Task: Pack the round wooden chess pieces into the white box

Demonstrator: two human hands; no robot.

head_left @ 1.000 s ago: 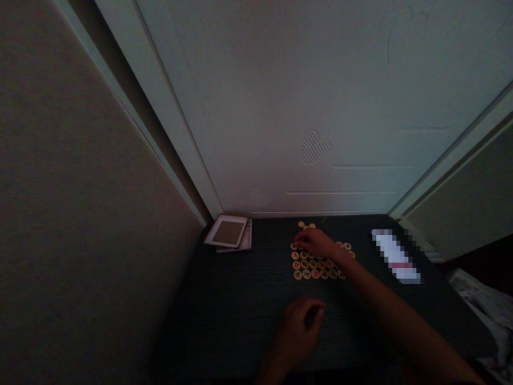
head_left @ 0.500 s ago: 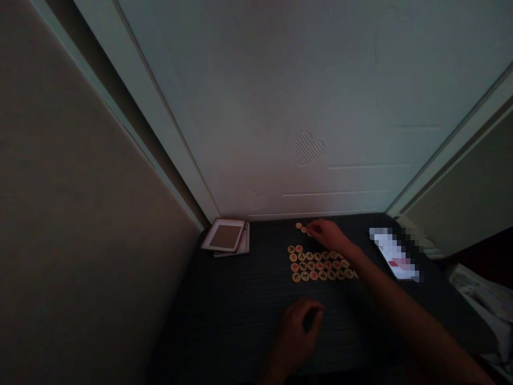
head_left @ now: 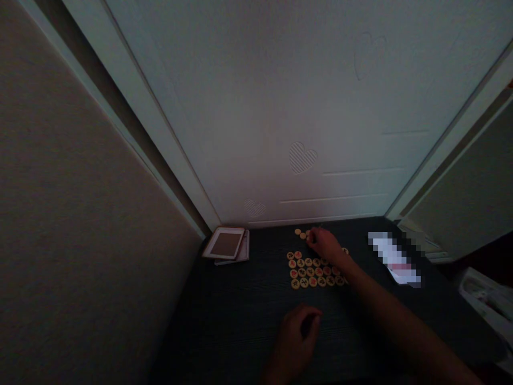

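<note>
Though plain-topped, discs (head_left: 303,235) beside right hand (head_left: 326,246)

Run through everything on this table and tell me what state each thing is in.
Left hand: loosely curled, nothing visible in it.
Right hand: fingers bent, at the far pieces; grip unclear.
Far pieces: apart from the rows, tops look plain.
Rowed pieces: marked sides up, partly hidden by the right arm.
Upper flat frame: lying askew on another.
Phone-like device: bright, content pixelated.
</note>
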